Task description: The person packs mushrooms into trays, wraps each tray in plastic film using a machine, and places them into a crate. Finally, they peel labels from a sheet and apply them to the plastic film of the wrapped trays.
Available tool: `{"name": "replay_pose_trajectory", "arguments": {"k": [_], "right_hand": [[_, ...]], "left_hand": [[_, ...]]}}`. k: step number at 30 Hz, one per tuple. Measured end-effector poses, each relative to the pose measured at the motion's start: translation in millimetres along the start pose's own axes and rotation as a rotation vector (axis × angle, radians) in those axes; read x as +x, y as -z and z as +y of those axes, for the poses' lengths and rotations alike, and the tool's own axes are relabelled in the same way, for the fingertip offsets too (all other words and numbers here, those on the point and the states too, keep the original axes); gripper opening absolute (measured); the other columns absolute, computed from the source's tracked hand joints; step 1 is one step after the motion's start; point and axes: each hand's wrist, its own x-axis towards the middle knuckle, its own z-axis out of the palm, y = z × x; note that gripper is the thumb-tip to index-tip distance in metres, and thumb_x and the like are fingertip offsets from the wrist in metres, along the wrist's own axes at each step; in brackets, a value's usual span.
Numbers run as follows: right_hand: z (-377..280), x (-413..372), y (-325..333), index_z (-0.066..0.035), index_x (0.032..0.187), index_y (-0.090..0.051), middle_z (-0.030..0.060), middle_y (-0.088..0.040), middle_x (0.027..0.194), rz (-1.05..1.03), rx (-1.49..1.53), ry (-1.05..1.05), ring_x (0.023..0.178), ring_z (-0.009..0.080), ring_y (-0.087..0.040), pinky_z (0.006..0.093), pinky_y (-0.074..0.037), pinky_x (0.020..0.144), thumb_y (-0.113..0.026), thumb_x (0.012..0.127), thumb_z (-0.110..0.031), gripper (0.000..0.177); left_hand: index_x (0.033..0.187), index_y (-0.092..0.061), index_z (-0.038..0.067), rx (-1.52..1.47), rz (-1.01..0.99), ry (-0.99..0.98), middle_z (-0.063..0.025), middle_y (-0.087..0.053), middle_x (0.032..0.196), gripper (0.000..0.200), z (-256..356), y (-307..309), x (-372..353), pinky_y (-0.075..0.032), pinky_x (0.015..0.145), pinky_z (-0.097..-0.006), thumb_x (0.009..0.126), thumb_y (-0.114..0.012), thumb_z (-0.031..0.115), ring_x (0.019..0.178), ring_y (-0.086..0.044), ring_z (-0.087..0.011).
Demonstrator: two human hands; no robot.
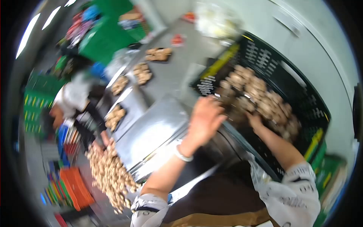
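My left hand [206,117], with a white bracelet on its wrist, is at the near left rim of a black plastic crate [298,81]. Its thumb is apart from the slightly bent fingers, and I make out nothing held in it. Inside the crate lies a heap of light brown mushrooms [261,94]. My right hand [256,123] reaches into the crate at the near side of this heap. Blur and the dark area between my hands hide its fingertips, so a grip on a mushroom cannot be made out.
A steel table [159,117] carries several packs of mushrooms [142,73] and a clear plastic bag [217,20]. At left, a co-worker [77,94] bends with both hands at a large mushroom pile [111,176]. An orange crate [76,188] stands beyond; a wall [321,41] borders the right.
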Motion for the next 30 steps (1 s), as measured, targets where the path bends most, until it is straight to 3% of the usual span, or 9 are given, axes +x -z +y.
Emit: {"name": "replay_pose_trajectory", "arguments": {"k": [1,3,5,6,9,13,15,20,30], "right_hand": [[16,10,6,0.003,0.103,-0.053,0.0172,-0.054,0.096,0.212,-0.397,0.427,0.088,0.0324,-0.056,0.0399,-0.045,0.079,-0.071,0.081,-0.037,0.049],[-60,-40,22,-0.001,0.106,-0.044,0.0194,-0.050,0.100,0.099,-0.353,0.595,0.094,0.0372,-0.053,0.0427,-0.044,0.079,-0.072,0.078,-0.010,0.041],[-82,-47,15,-0.002,0.112,-0.045,0.0177,-0.049,0.108,-0.136,-0.543,0.855,0.100,0.0364,-0.052,0.0405,-0.046,0.080,-0.071,0.080,-0.012,0.042],[-66,-28,-7,-0.003,0.114,-0.046,0.0187,-0.048,0.111,-0.329,0.102,0.447,0.103,0.0378,-0.052,0.0406,-0.047,0.080,-0.070,0.080,-0.015,0.043],[-28,53,-50,-0.004,0.108,-0.054,0.0189,-0.054,0.105,-0.426,0.220,0.315,0.099,0.0369,-0.055,0.0416,-0.047,0.077,-0.069,0.076,-0.020,0.038],[-65,36,-20,-0.004,0.094,-0.059,0.0171,-0.060,0.085,-0.465,-0.499,0.887,0.084,0.0360,-0.059,0.0422,-0.047,0.070,-0.067,0.072,-0.007,0.024],[-107,32,6,-0.004,0.096,-0.058,0.0127,-0.057,0.075,-0.440,-0.629,0.882,0.070,0.0270,-0.059,0.0369,-0.046,0.064,-0.066,0.074,-0.007,0.023],[-287,-51,17,-0.003,0.099,-0.056,0.0016,-0.056,0.075,0.076,-0.114,0.847,0.068,0.0083,-0.052,0.0230,-0.043,0.062,-0.056,0.090,-0.008,0.010],[-362,-153,-354,-0.001,0.129,-0.042,0.0191,-0.056,0.122,-0.957,-0.422,0.939,0.106,0.0273,-0.059,0.0365,-0.048,0.089,-0.063,0.089,-0.034,0.056]], "left_hand": [[0.110,-0.059,0.003,-0.062,-0.003,0.006,-0.0143,-0.058,0.119,0.033,-2,5,-1,-0.032,0.107,-0.0506,0.081,-0.067,0.016,0.122,-0.047,-0.0355],[0.118,-0.055,0.003,-0.160,0.051,0.090,-0.0158,-0.055,0.126,0.038,2,12,-13,-0.036,0.105,-0.0457,0.085,-0.066,0.017,0.126,-0.045,-0.0354],[0.118,-0.054,0.001,-0.215,0.107,0.153,-0.0180,-0.054,0.126,0.038,4,21,-28,-0.039,0.102,-0.0433,0.085,-0.065,0.017,0.122,-0.047,-0.0362],[0.118,-0.053,0.001,-0.212,0.119,0.178,-0.0176,-0.053,0.127,0.038,4,26,-37,-0.039,0.102,-0.0430,0.085,-0.065,0.017,0.121,-0.048,-0.0360],[0.120,-0.053,0.003,-0.203,0.158,0.262,-0.0160,-0.053,0.128,0.039,-8,50,-72,-0.040,0.101,-0.0417,0.086,-0.066,0.015,0.120,-0.049,-0.0349],[0.121,-0.054,0.004,-0.143,0.272,0.452,-0.0139,-0.055,0.128,0.040,-42,101,-142,-0.041,0.100,-0.0398,0.084,-0.068,0.013,0.118,-0.052,-0.0319],[0.123,-0.055,0.005,-0.101,0.468,0.562,-0.0119,-0.058,0.125,0.043,-86,128,-196,-0.042,0.098,-0.0371,0.082,-0.069,0.008,0.115,-0.055,-0.0274],[0.121,-0.055,-0.001,-0.154,0.911,1.099,-0.0093,-0.061,0.109,0.037,-188,234,-316,-0.045,0.089,-0.0303,0.098,-0.049,0.028,0.099,-0.057,-0.0178],[0.114,-0.058,-0.001,-0.503,0.791,1.323,-0.0043,-0.060,0.096,0.053,-396,272,-379,-0.045,0.075,-0.0266,0.094,-0.051,0.048,0.083,-0.055,-0.0132]]}}
